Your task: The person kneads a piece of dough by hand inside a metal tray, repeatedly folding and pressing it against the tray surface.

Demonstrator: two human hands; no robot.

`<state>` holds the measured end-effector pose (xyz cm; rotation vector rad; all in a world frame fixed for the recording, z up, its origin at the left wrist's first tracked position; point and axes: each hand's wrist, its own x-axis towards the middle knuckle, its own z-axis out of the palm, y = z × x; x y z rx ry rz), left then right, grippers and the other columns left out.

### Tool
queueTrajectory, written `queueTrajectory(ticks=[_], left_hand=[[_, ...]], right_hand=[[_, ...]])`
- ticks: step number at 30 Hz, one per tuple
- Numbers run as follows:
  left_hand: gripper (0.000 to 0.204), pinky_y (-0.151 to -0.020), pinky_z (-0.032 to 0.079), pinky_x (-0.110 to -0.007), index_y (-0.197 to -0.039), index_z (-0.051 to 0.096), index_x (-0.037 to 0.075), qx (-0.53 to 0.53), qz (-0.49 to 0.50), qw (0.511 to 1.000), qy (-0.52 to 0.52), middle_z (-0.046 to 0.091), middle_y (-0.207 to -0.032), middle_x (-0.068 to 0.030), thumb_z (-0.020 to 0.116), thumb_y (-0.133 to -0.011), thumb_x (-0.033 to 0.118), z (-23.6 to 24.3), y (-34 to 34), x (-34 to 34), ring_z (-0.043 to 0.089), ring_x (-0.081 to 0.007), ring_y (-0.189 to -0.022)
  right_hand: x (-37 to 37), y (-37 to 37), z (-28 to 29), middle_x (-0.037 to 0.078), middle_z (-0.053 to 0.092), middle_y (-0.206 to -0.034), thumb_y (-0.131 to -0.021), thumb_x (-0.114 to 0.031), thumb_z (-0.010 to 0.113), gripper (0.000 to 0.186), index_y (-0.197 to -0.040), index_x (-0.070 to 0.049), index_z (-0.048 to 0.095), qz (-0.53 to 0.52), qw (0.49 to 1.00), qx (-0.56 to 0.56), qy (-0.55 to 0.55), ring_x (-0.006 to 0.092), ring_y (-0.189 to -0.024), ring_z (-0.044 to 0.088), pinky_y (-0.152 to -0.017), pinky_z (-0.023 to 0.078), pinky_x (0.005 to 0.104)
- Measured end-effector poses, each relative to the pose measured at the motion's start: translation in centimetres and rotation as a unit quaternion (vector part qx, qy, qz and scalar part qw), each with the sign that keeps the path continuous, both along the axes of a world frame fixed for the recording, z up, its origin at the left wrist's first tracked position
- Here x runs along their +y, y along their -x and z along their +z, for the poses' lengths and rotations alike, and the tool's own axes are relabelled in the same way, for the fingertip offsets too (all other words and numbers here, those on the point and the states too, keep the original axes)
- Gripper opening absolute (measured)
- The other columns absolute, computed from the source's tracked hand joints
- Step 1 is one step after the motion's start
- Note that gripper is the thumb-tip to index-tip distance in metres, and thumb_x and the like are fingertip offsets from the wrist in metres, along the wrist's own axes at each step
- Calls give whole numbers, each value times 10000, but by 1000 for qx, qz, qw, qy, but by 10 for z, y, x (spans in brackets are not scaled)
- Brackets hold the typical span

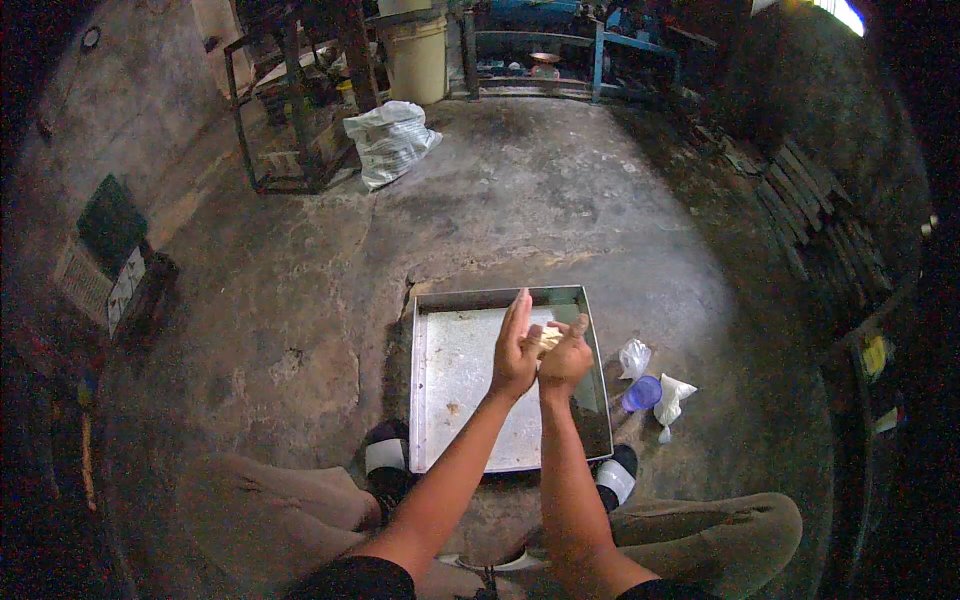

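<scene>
the pale lump (549,340) sits between the person's two hands, above the far right part of the shallow metal tray (450,350). it lies to the right of the left hand (515,347) and against the inner side of the right hand (567,360), which seems the nearer of the two. most of it is covered, so i cannot tell its long axis. the left hand is flat and unclenched, fingers straight and pointing to the tray's far edge, palm turned to the lump; the right hand is curled around the lump, thumb raised, though how firmly it grips is not clear

the tray's right wall runs close beside the right hand, and the far edge is near the left fingertips. the widest stretch of tray is to the left and toward the near left corner, with a small brownish spot (453,408) in it; the forearms cross the near edge

the tray rests on the floor (280,300). just outside its right edge stand a purple cup (642,393), a clear plastic bag (634,358) and a bag of white powder (675,394). well beyond the far edge, toward the left, is a whitish sack (390,145)
</scene>
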<state>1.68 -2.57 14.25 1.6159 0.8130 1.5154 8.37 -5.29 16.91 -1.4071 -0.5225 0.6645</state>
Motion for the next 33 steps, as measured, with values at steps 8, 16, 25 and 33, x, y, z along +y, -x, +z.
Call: queueTrajectory(ticks=[8,16,25,33], left_hand=[[630,-1123,264,-396,-1450,285,-41,-35,-84,993,69,315,-1493,-224,357,-1025,418,4,-7,-11,351,-306,-1371],[459,-1009,432,-335,-1286,520,-56,-105,-144,967,184,604,-1249,-161,521,-994,298,7,18,2,558,-224,-1185],[492,-803,511,-338,-1133,619,-6,-8,162,960,226,689,-1034,-129,431,-1008,432,-5,6,13,666,-207,-876],[580,-738,510,-311,-1193,484,52,-125,92,933,325,618,-995,-89,680,-860,486,-48,-7,18,614,-184,-832]], right_hand=[[-1,-16,-13,95,645,-596,-979,-550,401,686,-769,26,709,7,988,-156,22,184,-555,628,-548,492,336],[1,-23,-8,91,653,-579,-976,-342,539,474,-731,31,700,222,958,-173,-53,134,-507,604,-512,482,312],[6,-13,-9,92,510,-521,-1008,-397,429,587,-618,23,552,79,977,-197,25,195,-488,482,-492,405,379],[1,-24,10,291,631,-830,-1010,-348,409,332,-1106,-31,424,230,918,-322,29,466,-768,627,-662,474,504]])
